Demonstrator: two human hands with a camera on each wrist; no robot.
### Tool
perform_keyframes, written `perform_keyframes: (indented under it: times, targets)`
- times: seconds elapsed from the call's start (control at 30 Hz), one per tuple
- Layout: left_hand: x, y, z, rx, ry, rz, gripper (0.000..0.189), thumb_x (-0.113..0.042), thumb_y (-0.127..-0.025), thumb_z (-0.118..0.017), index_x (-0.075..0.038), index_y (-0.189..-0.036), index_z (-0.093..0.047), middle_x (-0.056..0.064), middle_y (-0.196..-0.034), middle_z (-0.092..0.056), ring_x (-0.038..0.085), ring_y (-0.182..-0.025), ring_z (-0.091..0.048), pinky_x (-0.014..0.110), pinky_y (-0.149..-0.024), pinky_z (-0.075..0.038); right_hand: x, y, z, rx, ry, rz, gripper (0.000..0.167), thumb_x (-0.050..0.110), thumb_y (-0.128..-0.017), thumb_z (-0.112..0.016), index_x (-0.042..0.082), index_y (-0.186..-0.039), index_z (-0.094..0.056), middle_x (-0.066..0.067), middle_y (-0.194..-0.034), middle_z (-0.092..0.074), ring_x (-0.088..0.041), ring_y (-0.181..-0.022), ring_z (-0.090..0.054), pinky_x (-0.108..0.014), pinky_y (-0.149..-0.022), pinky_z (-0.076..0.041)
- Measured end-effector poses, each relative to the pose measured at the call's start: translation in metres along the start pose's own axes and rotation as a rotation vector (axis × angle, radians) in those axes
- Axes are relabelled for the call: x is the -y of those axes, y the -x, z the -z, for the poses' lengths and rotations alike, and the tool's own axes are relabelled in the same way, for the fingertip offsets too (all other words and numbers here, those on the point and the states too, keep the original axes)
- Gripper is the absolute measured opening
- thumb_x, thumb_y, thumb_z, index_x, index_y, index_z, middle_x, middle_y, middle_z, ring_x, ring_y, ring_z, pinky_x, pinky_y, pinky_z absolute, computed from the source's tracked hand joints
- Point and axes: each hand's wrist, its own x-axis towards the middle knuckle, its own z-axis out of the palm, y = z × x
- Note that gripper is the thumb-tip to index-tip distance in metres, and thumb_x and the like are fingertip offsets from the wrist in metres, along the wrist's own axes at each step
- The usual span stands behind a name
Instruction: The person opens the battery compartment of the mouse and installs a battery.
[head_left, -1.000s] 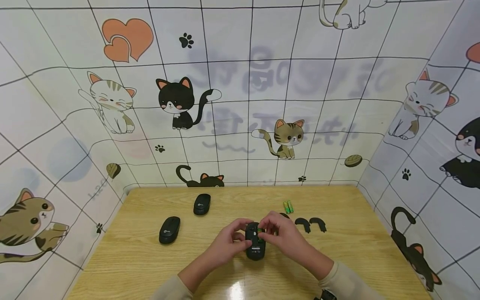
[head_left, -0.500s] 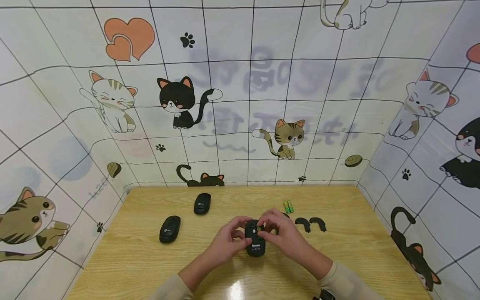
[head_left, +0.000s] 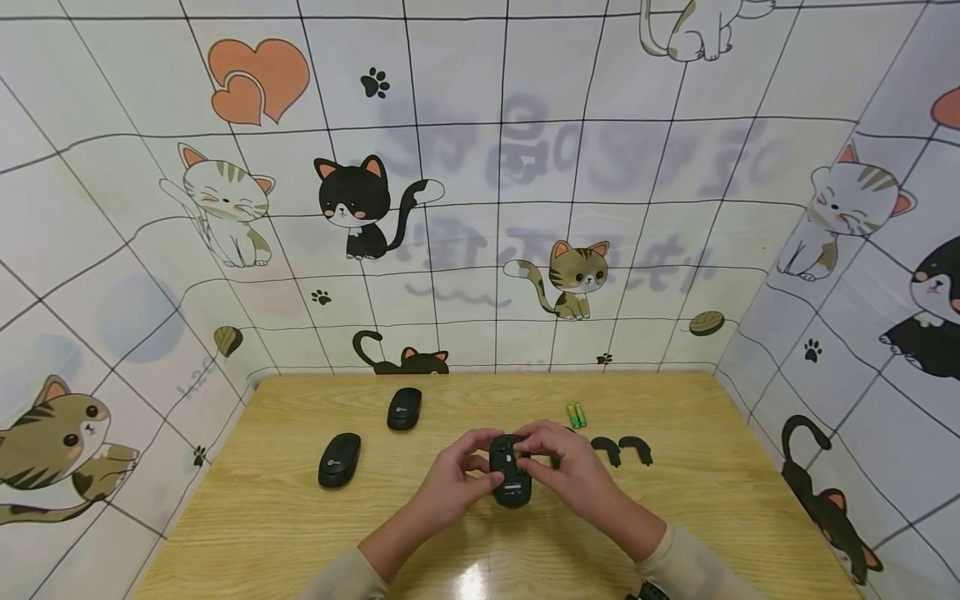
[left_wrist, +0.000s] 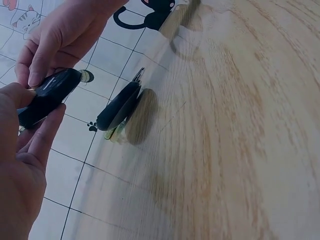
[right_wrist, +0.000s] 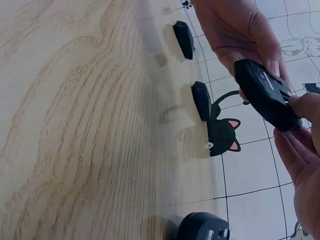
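Note:
In the head view, my left hand (head_left: 459,475) holds a black computer mouse (head_left: 513,492), its labelled underside facing up. The left thumb lies along the near side edge, with fingers around the far end. My right hand (head_left: 566,458) has thumb and index finger at the battery compartment, pinching a green battery (head_left: 517,456) whose ends they partly hide. Both wrist views show the mouse (left_wrist: 52,95) raised between the two hands. From the right wrist, the right thumb (right_wrist: 306,106) presses beside the compartment slot, and the left thumb (right_wrist: 273,68) touches the opposite edge.
Two black mice (head_left: 340,460) (head_left: 404,408) stand at left on the wooden table (head_left: 300,542). At right lie curved black covers (head_left: 606,450) (head_left: 636,448) and two green batteries (head_left: 577,414). Another black mouse (right_wrist: 202,227), mostly behind my right hand in the head view, sits nearby.
The held mouse has shifted slightly up, away from me, and the right index finger and thumb have moved with it. Less of the green battery shows now.

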Motion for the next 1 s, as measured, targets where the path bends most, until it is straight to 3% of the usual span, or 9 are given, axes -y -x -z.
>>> perform_keyframes:
  times: [0.2,0.47,0.6,0.83,1.0]
  targets:
    - [0.0012,-0.0006,-0.0004,-0.001,-0.008,0.006,0.054,-0.006,-0.102,-0.079,-0.020,-0.152,-0.063,0.010,-0.136,-0.067,0.023,-0.100,-0.075,0.026,-0.072,-0.062,-0.0001,0.0002,0.0000,0.004,0.011,-0.030,0.017,0.008,-0.100,-0.083,0.023,-0.107,-0.080,-0.001,-0.132,-0.072,-0.024,-0.114,-0.077,-0.042,-0.091,-0.065]
    - [0.0013,-0.0010,-0.0021,-0.005,0.001,0.016,0.052,-0.007,-0.101,-0.080,-0.020,-0.150,-0.064,0.009,-0.135,-0.067,0.023,-0.100,-0.075,0.027,-0.073,-0.064,0.0004,-0.0019,0.0024,0.043,-0.016,-0.045,0.011,0.006,-0.100,-0.081,0.016,-0.103,-0.079,-0.004,-0.132,-0.072,-0.027,-0.115,-0.077,-0.034,-0.092,-0.064]
    - [0.0003,-0.0014,-0.0026,0.000,0.028,0.021,0.052,-0.004,-0.101,-0.079,-0.014,-0.150,-0.063,0.013,-0.135,-0.067,0.023,-0.100,-0.074,0.027,-0.075,-0.064,0.0006,-0.0030,0.0036,0.048,0.039,-0.027,0.013,0.009,-0.100,-0.082,0.022,-0.102,-0.080,0.001,-0.131,-0.072,-0.023,-0.114,-0.075,-0.033,-0.087,-0.064]
    - [-0.0025,-0.0022,-0.0032,0.000,0.062,0.025,0.052,-0.001,-0.101,-0.076,-0.011,-0.150,-0.063,0.014,-0.135,-0.067,0.023,-0.100,-0.075,0.035,-0.080,-0.067,0.0013,-0.0063,0.0032,0.027,0.141,0.029,0.017,0.010,-0.098,-0.084,0.026,-0.096,-0.078,0.005,-0.127,-0.074,-0.022,-0.113,-0.074,-0.046,-0.089,-0.066]
    - [-0.0008,-0.0044,-0.0009,-0.007,0.062,0.024,0.054,0.003,-0.100,-0.074,-0.015,-0.150,-0.064,0.013,-0.135,-0.066,0.023,-0.100,-0.075,0.036,-0.081,-0.067,0.0017,-0.0053,-0.0008,0.011,0.184,0.031,0.024,0.008,-0.095,-0.088,0.028,-0.090,-0.076,0.005,-0.131,-0.072,-0.025,-0.116,-0.074,-0.038,-0.089,-0.066]
